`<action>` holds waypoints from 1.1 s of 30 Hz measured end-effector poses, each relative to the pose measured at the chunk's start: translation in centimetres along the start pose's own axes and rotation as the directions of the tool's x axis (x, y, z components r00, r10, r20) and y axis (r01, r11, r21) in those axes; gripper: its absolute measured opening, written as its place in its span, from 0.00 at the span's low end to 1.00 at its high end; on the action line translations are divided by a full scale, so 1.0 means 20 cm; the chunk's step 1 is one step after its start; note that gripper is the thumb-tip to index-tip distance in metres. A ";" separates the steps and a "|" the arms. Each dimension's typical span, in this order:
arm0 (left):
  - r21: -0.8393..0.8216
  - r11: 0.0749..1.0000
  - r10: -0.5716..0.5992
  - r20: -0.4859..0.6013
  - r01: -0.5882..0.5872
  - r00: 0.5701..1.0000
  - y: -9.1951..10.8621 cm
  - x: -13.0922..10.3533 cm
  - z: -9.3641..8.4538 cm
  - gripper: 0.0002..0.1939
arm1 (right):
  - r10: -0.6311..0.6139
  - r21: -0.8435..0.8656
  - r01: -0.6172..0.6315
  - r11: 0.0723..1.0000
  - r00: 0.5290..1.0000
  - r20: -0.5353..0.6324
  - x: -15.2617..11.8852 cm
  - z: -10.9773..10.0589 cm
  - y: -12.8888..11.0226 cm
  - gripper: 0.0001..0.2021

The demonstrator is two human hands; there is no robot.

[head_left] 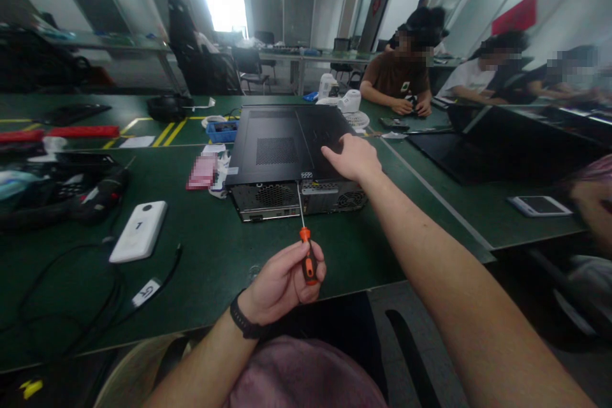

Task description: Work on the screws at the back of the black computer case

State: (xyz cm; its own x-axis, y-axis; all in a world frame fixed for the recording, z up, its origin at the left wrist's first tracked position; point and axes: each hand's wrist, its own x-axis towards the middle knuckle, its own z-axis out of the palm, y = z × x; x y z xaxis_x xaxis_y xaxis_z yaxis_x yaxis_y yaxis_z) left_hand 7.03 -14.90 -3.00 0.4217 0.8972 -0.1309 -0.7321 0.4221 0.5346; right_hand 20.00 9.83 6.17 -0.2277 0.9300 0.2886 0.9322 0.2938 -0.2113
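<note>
A black computer case (282,124) lies on its side on the green table, its rear panel facing me. My left hand (289,271) is closed around the orange and black handle of a screwdriver (306,255). The thin shaft points away from me, and its tip reaches the upper edge of the rear panel near the middle; whether it sits in a screw is too small to tell. On the right part of the case's top panel lies my right hand (356,158), fingers spread and thumb pointing left.
Left of the case are a blue tray (222,132) of small parts, a pink packet (203,171) and a white power bank (138,231) near black cables. A white fan (356,102) stands behind. A person (399,80) sits across; a phone (540,206) lies at right.
</note>
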 end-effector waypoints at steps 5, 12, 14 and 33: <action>-0.018 1.000 0.011 0.008 -0.011 1.000 0.00 0.00 -0.01 0.15 | -0.003 -0.005 0.003 1.000 1.000 -0.002 0.00 0.00 0.00 0.32; -0.029 1.000 0.011 -0.001 -0.011 1.000 0.00 0.00 -0.01 0.15 | 0.004 -0.011 -0.004 1.000 1.000 0.007 0.02 0.01 0.01 0.33; -0.028 0.999 0.017 -0.008 -0.017 1.000 0.00 -0.01 0.00 0.15 | 0.004 -0.009 -0.004 1.000 1.000 0.012 0.02 0.01 0.01 0.33; -0.015 1.000 0.014 -0.087 -0.016 0.996 0.00 -0.02 0.01 0.17 | -0.005 -0.014 0.005 1.000 1.000 0.006 0.02 0.01 0.01 0.31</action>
State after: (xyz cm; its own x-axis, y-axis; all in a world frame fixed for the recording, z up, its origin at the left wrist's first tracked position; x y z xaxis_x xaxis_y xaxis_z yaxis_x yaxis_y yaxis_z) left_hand 7.06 -15.34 -2.75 0.3631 0.9110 -0.1953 -0.7465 0.4099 0.5241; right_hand 19.99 10.26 6.11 -0.2337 0.9299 0.2841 0.9350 0.2951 -0.1965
